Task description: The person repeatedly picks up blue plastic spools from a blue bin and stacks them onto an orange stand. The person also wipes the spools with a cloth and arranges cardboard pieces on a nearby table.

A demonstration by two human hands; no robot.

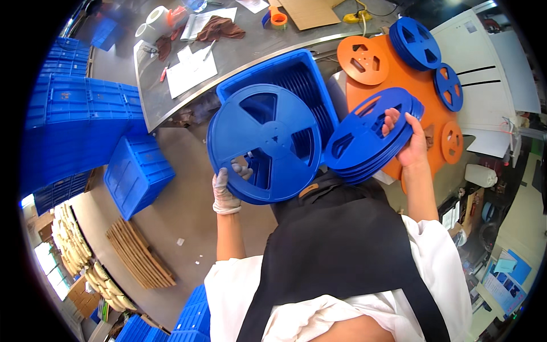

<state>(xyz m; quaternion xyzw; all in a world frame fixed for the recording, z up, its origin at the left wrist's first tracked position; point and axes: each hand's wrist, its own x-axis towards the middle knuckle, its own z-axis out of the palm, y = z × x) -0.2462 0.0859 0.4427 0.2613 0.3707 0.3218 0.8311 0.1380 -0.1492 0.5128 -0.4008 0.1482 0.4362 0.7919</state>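
My left hand (226, 191), in a pale glove, is closed on the lower left rim of a large blue plastic reel (282, 126), its fingers through a cut-out. Another blue rim shows behind this reel, so it may be more than one. On the right, my bare right hand (413, 139) grips a tilted stack of several blue reels (373, 151), fingertips showing through an opening. The two loads almost meet between my hands. Right behind them stands a blue bin (265, 64) with a row of dark blue reels inside, partly hidden by the left reel.
An orange surface (356, 97) at right carries an orange reel (363, 60), a blue reel stack (416, 43) and smaller reels. Beyond the bin, a metal-topped table (239, 45) holds paper, tape and a brown cloth. Blue crates (139, 174) and brown slats (139, 253) lie left.
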